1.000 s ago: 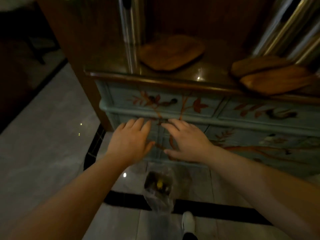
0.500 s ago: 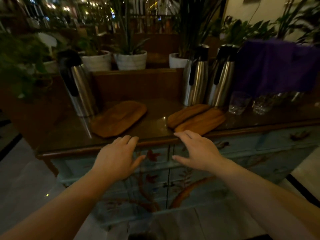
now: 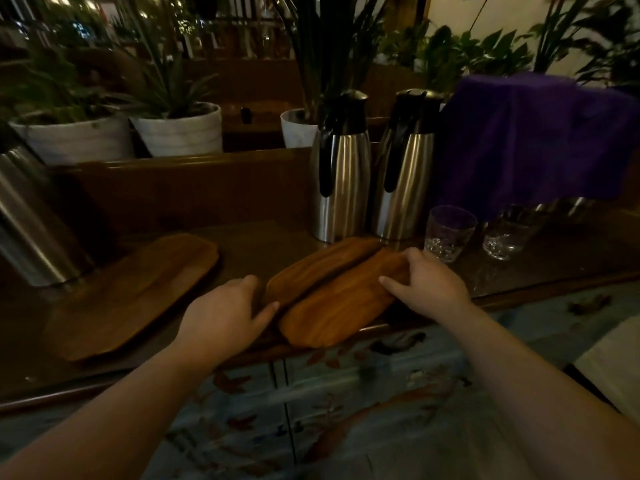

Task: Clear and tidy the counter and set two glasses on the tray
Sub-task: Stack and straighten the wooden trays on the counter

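On unlabelled trays (image 3: 332, 306), hands (image 3: 221, 317).

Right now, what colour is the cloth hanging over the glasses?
Purple. The cloth shows clearly in the head view.

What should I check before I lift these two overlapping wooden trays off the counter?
1. Left hand on the near-left ends of the two overlapping oval wooden trays: ok, touching.
2. Right hand on their far-right end: ok, fingers laid over the edge.
3. Firm grip under the trays: cannot tell, undersides hidden.
4. Two clear cut-glass tumblers clear of the trays: ok, standing apart to the right.
5. Two steel carafes with black handles clear: not ok, the rear tray's end lies right at their bases.
6. Trays fully on the dark wooden counter: not ok, the front tray reaches the front edge.
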